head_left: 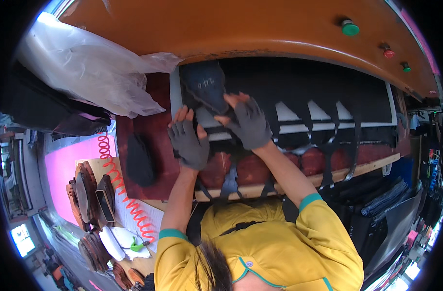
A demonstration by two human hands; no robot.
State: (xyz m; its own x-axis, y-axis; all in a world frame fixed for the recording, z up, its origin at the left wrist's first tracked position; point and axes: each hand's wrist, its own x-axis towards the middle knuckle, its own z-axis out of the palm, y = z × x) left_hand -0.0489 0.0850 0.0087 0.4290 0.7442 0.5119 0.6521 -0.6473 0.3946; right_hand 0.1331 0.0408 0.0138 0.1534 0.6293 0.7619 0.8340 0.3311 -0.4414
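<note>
A dark, shoe-part-shaped cutting die with pale marks on top lies at the far left of a black sheet. My right hand, in a grey fingerless glove, has its thumb and fingertips around the die's near right edge. My left hand, gloved alike, is open, its fingers stretched toward the sheet's left end just nearer than the die. Several pale cut-out gaps run along the sheet's near side. Strips of black scrap hang over the front edge from it.
An orange machine beam with green and red buttons spans the far side. Clear plastic film droops at the left. A dark oval piece sits on the red board. A coiled red hose passes several dies at lower left.
</note>
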